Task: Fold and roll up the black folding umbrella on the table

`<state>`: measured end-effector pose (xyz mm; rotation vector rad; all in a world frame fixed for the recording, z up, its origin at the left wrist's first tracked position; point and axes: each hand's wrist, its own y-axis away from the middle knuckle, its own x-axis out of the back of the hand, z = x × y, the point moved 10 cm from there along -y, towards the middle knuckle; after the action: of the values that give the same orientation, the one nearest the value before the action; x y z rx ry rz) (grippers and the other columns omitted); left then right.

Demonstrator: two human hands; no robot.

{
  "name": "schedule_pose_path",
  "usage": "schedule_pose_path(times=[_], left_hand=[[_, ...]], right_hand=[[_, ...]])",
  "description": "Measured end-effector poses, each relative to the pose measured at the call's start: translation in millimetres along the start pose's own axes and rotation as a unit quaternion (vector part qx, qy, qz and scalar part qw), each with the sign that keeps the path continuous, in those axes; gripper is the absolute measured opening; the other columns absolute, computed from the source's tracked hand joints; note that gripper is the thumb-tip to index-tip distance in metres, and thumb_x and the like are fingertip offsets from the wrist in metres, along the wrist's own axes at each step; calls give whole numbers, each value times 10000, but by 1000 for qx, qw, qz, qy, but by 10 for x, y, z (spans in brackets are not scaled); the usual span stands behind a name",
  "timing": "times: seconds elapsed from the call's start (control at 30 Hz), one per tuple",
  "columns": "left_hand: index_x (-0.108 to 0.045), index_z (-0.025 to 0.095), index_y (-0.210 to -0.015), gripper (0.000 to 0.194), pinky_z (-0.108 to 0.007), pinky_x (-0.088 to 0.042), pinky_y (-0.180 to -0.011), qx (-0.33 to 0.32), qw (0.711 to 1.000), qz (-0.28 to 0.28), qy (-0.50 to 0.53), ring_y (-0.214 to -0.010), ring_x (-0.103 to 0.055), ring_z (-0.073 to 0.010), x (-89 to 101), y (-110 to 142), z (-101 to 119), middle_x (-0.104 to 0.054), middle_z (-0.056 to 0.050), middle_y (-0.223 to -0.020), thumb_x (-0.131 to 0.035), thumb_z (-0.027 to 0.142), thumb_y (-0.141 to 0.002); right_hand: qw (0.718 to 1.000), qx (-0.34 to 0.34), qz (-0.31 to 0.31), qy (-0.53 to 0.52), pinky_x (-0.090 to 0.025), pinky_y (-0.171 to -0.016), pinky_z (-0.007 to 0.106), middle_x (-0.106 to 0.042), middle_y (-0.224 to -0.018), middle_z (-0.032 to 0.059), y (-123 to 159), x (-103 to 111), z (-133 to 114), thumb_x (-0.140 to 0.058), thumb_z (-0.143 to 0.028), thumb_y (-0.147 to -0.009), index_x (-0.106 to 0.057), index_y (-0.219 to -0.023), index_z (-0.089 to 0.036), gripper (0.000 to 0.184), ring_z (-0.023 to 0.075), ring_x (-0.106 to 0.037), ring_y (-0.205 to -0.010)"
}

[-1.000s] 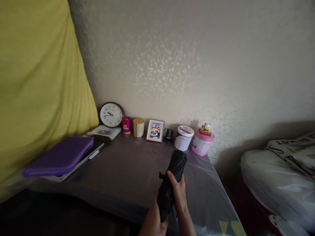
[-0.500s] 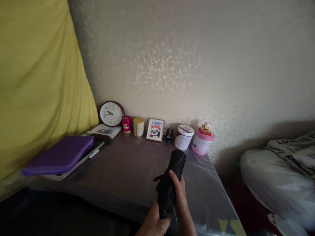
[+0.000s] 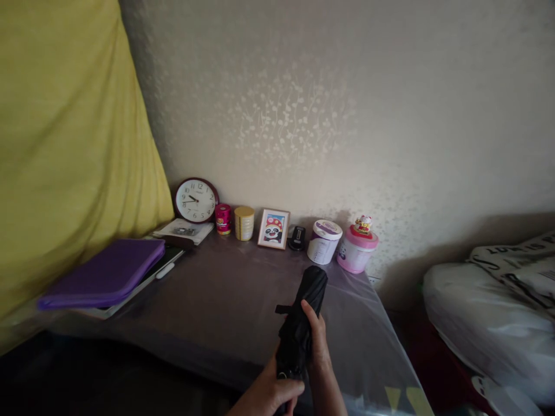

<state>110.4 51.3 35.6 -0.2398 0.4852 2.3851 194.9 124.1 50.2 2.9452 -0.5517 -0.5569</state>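
A folded black umbrella [image 3: 303,312] is held above the near right part of the dark table [image 3: 217,306], its tip pointing away toward the wall. My right hand [image 3: 318,341] is wrapped round the umbrella's middle from the right. Lower down, my left hand [image 3: 271,393] is closed on its handle end near the picture's bottom edge. A short strap sticks out from the umbrella's left side.
Along the wall stand a round clock [image 3: 196,200], a pink tin [image 3: 223,219], a yellow tin [image 3: 244,223], a panda picture frame [image 3: 273,229], a small black device [image 3: 297,238], a white tub [image 3: 324,241] and a pink tub [image 3: 356,249]. A purple folder [image 3: 108,274] lies left, under a yellow curtain [image 3: 65,144]. Bedding [image 3: 489,318] lies right.
My left hand has slid down toward the umbrella's handle end. The umbrella has shifted slightly and its strap now sticks out to the left. The right hand keeps its grip.
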Motion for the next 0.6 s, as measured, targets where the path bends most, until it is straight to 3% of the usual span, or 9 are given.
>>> schedule_pose_path(times=[0.1,0.17,0.2,0.27,0.37,0.47,0.6], left_hand=[[-214,173,-1296,663,-212,-390,-475,16,990,101,-94,-445,-479,-105,186,-45,-138,-508,68,-527,-491,218,-695],[-181,178,-1319,716,-257,-435,-716,-63,963,184,-186,-787,-588,-162,329,-28,-34,-619,-41,-856,-505,161,-681],[-150,174,-1333,752,-275,-405,-817,-90,948,208,-223,-947,-559,-190,366,-11,1,-591,-90,-1025,-509,139,-672],[-114,169,-1346,776,-283,-380,-868,-101,937,219,-253,-1041,-521,-211,400,1,-2,-538,-127,-1142,-508,126,-679],[-98,191,-1352,753,-245,-455,-690,-97,956,177,-211,-809,-606,-168,352,-14,-10,-599,-83,-988,-494,158,-712],[-82,220,-1357,762,-178,-408,-429,-65,975,148,-153,-451,-527,-78,300,-37,-24,-589,8,-754,-501,203,-721],[-18,260,-1365,810,-151,-298,-280,-14,969,190,-155,-277,-397,-28,391,-4,-38,-580,0,-786,-501,218,-716]], right_hand=[[999,9,-19,25,-494,-520,281,-643,-689,11,-13,-37,-6,-657,-499,-632,-563,-946,-156,475,178,-603,-568],[998,36,3,48,-494,-540,278,-645,-708,0,-25,3,-37,-688,-471,-609,-544,-1000,-171,514,179,-608,-591],[997,47,17,58,-494,-556,274,-648,-722,-1,-28,26,-48,-701,-461,-594,-543,-1015,-175,533,180,-612,-612],[995,60,35,71,-491,-594,265,-656,-768,-1,-28,55,-54,-705,-456,-586,-551,-1025,-184,539,181,-618,-666],[995,55,42,78,-485,-625,265,-658,-801,3,-27,68,-37,-680,-470,-612,-562,-1019,-182,512,186,-618,-713],[991,52,55,110,-479,-643,273,-654,-813,16,-40,103,-59,-676,-477,-615,-555,-1024,-168,527,201,-616,-748],[967,116,55,219,-446,-789,322,-632,-951,58,-77,112,-219,-673,-483,-614,-523,-1093,-169,591,240,-575,-917]])
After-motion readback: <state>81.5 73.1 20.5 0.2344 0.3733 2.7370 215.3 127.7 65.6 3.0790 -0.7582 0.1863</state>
